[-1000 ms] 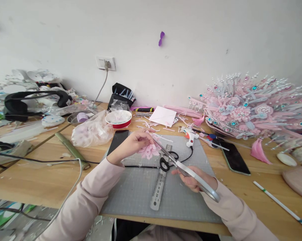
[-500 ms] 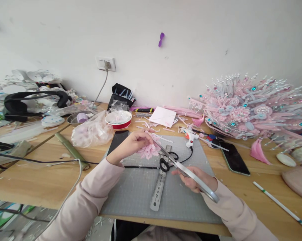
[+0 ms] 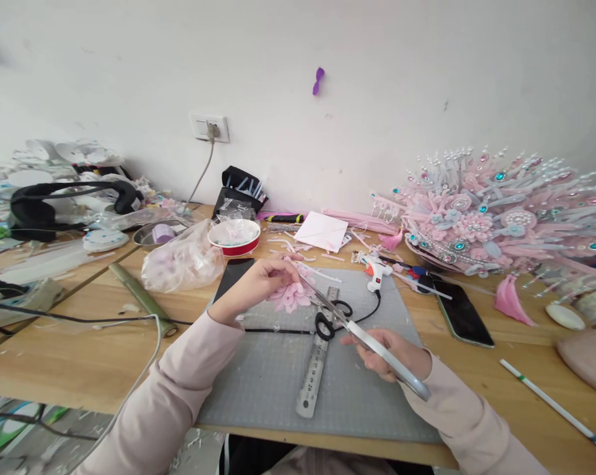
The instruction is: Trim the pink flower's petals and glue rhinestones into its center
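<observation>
head view: by the steel ruler (image 3: 312,379), a pink flower (image 3: 291,297) is finger-pinched by left hand (image 3: 263,280); white-handled scissors (image 3: 377,347) are finger-clasped by right hand (image 3: 401,349).

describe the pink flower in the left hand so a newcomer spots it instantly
Find the grey mat on the wooden table. At its far edge, the left hand holds the pink flower, petals showing underneath. Unlike the pink blooms on the jewelled piece, it's hand-held.

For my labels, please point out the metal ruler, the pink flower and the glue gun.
Metal ruler (image 3: 314,365), head view: its marked face.
Pink flower (image 3: 291,298), head view: its petals.
Glue gun (image 3: 378,271), head view: its white body.
</observation>
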Tool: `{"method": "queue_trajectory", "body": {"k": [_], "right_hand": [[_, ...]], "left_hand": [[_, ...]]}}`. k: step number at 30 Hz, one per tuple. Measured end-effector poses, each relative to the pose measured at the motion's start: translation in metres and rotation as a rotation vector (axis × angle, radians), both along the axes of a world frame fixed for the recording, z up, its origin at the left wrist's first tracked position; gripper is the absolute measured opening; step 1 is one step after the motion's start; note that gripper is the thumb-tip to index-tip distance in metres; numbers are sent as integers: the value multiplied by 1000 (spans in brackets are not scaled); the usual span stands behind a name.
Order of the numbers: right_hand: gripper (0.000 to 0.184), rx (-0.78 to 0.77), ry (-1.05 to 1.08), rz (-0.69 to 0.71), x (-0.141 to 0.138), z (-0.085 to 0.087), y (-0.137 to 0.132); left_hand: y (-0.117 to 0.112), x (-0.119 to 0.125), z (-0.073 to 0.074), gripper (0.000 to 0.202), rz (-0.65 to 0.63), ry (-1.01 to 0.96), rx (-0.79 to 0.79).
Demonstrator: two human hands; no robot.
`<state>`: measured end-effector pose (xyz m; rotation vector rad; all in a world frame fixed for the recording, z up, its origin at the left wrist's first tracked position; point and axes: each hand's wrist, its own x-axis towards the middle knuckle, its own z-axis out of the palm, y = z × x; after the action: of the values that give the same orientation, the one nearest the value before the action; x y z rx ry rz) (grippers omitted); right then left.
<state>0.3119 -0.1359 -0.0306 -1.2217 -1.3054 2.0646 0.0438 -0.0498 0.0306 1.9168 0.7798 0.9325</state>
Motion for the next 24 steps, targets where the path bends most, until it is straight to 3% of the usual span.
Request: {"method": "queue_trajectory", "body": {"k": [20,24], "right_hand": [[53,-8,42,-41,5,6,1],[47,-96,58,-6,7,0,5]], "left_hand": [[6,-11,0,16,120,-156,-56],[7,-11,-1,16,139,-121,-37]]}}
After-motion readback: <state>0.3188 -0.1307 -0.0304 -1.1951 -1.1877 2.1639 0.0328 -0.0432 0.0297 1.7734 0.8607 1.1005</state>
